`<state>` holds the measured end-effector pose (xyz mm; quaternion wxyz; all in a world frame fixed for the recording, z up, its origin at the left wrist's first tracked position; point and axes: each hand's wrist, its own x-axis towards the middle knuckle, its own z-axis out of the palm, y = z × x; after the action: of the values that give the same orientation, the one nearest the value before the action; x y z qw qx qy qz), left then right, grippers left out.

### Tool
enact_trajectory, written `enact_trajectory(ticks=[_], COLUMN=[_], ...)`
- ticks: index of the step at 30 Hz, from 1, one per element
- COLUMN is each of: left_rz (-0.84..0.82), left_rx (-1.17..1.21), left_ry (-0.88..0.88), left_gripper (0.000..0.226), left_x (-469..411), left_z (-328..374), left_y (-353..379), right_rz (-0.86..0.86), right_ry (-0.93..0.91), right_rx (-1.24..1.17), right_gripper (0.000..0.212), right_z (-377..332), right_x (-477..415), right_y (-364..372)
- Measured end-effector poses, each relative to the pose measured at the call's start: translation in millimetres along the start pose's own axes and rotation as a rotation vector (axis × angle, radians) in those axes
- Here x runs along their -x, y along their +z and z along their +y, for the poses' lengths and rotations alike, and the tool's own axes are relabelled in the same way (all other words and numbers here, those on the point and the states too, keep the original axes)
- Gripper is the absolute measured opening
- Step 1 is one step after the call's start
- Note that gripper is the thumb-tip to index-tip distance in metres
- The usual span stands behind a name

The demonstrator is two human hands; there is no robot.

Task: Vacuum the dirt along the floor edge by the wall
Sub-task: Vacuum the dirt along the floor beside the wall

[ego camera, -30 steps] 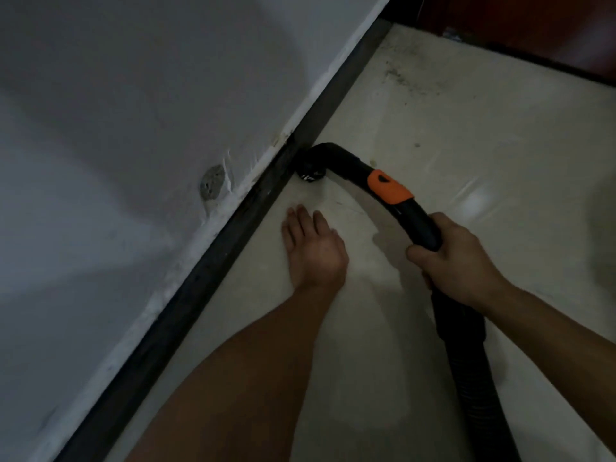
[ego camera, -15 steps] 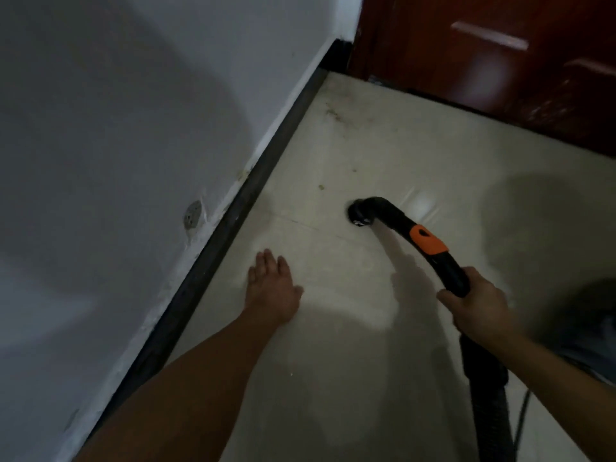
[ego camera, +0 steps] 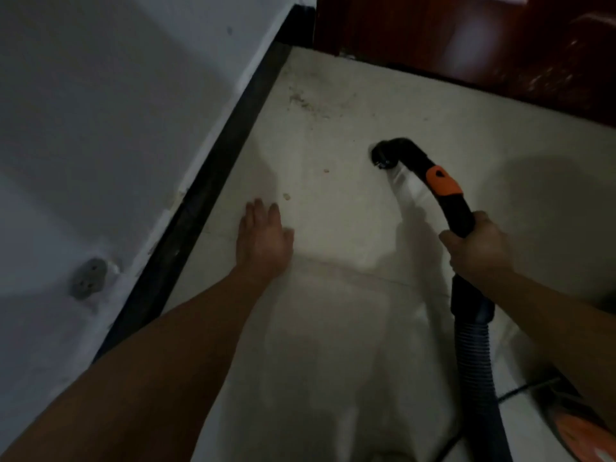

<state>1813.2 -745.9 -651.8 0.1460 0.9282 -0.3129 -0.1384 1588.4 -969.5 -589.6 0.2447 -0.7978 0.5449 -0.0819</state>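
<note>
A person's left hand (ego camera: 263,238) lies flat on the floor (ego camera: 333,328), fingers straight and holding nothing, near the dark baseboard (ego camera: 213,181). The right hand (ego camera: 473,248) has its fingers wrapped round the black vacuum tube (ego camera: 459,211), whose nozzle (ego camera: 386,155) sits on the floor well apart from the wall (ego camera: 100,111). Dirt (ego camera: 306,103) speckles the floor near the corner, between baseboard and door (ego camera: 466,38).
</note>
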Motion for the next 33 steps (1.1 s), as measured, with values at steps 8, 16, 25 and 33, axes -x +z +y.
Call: enact_trajectory(ticks=[8, 16, 25, 33], left_rz=[0.236, 0.127, 0.152, 0.172], left_rx=[-0.067, -0.084, -0.138, -0.125], left_ry=[-0.232, -0.304, -0.277, -0.258], left_gripper=[0.062, 0.063, 0.063, 0.063], left_x=[-61, -61, -64, -63], left_z=[27, 34, 32, 34], left_y=[45, 36, 39, 35], right_rz=[0.013, -0.353, -0.031, -0.222], right_ry=[-0.034, -0.18, -0.013, -0.237], right_rx=[-0.15, -0.176, -0.161, -0.168], right_gripper=[0.023, 0.032, 0.035, 0.029], right_z=[-10, -49, -83, -134], right_x=[-82, -63, -127, -92], right_y=[9, 40, 50, 102])
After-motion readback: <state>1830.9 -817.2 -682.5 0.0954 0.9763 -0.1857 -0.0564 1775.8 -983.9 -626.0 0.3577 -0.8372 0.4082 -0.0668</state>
